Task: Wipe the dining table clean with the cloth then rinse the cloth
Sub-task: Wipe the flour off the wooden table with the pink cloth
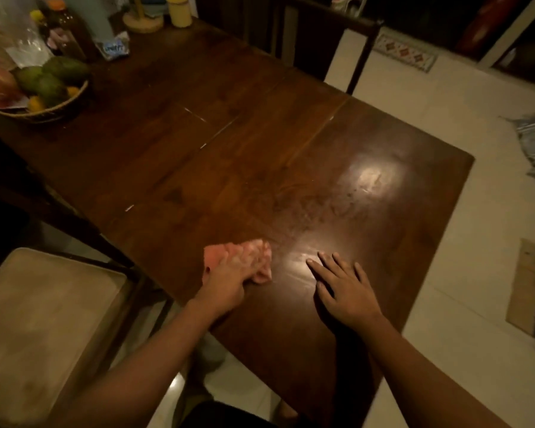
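One pink cloth (244,257) on one table (260,156): left hand (229,281) grips it bunched, right hand (342,287) lies flat, fingers spread

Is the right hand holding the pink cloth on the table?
No, the right hand lies flat and bare on the table, while the left hand holds the pink cloth beside it.

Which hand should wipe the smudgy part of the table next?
Left. The left hand holds the pink cloth on the table, beside the smudged patch; the right hand lies flat, holding nothing.
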